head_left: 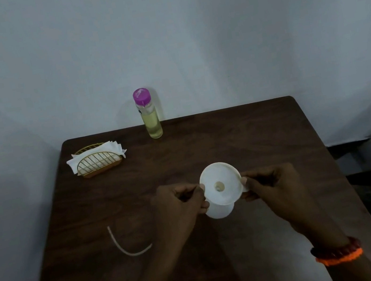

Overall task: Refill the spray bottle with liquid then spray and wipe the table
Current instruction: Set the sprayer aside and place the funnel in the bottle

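Note:
A white funnel (220, 183) sits in the mouth of a white spray bottle (219, 210) near the middle of the dark wooden table (253, 138). My left hand (180, 203) pinches the funnel's left rim and touches the bottle's side. My right hand (269, 185) pinches the funnel's right rim. Most of the bottle is hidden under the funnel. A clear bottle of pale yellow liquid with a purple cap (148, 113) stands upright at the table's far edge. A thin white tube (126, 246) lies curved on the table to the left of my left arm.
A gold wire holder with white napkins (97, 159) stands at the table's far left. A grey wall runs close behind and to the left of the table. Dark floor with a light reflection lies beyond the table's right edge.

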Demonstrator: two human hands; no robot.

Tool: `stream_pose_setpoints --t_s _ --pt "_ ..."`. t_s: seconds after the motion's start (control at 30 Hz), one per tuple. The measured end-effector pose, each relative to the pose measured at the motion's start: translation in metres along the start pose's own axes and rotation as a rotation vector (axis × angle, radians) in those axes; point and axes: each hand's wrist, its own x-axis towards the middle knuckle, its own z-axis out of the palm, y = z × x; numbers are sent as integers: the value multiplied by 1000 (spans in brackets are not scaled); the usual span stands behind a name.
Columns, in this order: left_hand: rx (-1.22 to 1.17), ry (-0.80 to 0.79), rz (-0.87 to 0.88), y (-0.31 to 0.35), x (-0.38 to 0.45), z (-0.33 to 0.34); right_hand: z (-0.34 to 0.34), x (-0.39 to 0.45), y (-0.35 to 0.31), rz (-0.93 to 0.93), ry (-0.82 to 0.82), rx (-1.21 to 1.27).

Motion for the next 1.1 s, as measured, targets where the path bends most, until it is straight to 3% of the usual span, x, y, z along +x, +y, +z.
stream_pose_setpoints --t_s 1.1 --pt "128 -35 -149 -19 11 4 -15 17 11 -2 -34 -211"
